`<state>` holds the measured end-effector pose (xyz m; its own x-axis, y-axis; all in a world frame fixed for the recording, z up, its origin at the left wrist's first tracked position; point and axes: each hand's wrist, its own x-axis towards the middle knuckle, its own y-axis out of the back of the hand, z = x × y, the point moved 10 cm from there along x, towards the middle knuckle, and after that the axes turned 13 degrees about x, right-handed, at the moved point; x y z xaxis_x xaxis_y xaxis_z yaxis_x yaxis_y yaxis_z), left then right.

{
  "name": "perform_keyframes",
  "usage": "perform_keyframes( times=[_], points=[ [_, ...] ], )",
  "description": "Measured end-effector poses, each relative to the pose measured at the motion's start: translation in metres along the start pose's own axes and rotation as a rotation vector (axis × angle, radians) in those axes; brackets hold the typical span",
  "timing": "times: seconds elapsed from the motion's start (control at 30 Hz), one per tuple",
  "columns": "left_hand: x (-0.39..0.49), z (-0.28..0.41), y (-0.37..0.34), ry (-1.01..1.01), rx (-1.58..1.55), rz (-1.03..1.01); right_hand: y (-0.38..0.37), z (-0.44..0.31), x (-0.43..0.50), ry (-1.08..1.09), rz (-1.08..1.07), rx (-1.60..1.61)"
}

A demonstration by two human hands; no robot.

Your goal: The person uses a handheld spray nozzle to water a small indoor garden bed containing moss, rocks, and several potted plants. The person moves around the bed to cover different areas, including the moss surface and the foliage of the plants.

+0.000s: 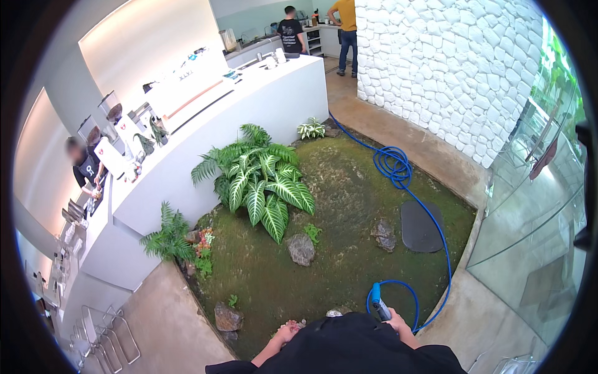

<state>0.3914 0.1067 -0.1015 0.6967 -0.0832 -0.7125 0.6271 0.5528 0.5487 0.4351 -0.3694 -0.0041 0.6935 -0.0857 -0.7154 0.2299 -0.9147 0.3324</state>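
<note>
At the bottom right, my right hand (pixel 395 320) is closed around a hose nozzle (pixel 380 306) with a light blue end. From it a blue garden hose (pixel 447 262) loops over the mossy bed (pixel 336 280) and lies coiled farther back. My left hand (pixel 288 331) is low in the view, by small pinkish plants or stones at the bed's near edge; whether its fingers hold anything cannot be made out. A pale stone (pixel 333 313) shows between the hands, partly behind the dark clothing on my body.
Rocks (pixel 301 249), a dark flat slab (pixel 422 226) and leafy plants (pixel 261 187) stand in the bed. A curved white counter (pixel 275 103) borders it at left, glass panels (pixel 528 243) at right. One person (pixel 87 166) works behind the counter; two others stand at the back.
</note>
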Motion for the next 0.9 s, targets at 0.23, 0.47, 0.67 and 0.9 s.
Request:
perform_keyframes(
  times=[0.23, 0.47, 0.67, 0.9],
  points=[
    [-0.007, 0.016, 0.01, -0.215, 0.219, 0.377, -0.018, -0.029, 0.035, 0.101, -0.049, -0.007],
    [-0.029, 0.025, 0.028, 0.126, 0.185, 0.063, -0.016, -0.081, 0.028, 0.248, -0.007, -0.221],
    [-0.044, 0.031, 0.025, 0.18, 0.146, 0.098, -0.025, -0.06, 0.064, 0.31, -0.097, 0.001],
    [-0.048, 0.021, 0.008, 0.142, 0.109, 0.043, -0.036, -0.058, 0.086, 0.332, -0.104, 0.056]
  ],
)
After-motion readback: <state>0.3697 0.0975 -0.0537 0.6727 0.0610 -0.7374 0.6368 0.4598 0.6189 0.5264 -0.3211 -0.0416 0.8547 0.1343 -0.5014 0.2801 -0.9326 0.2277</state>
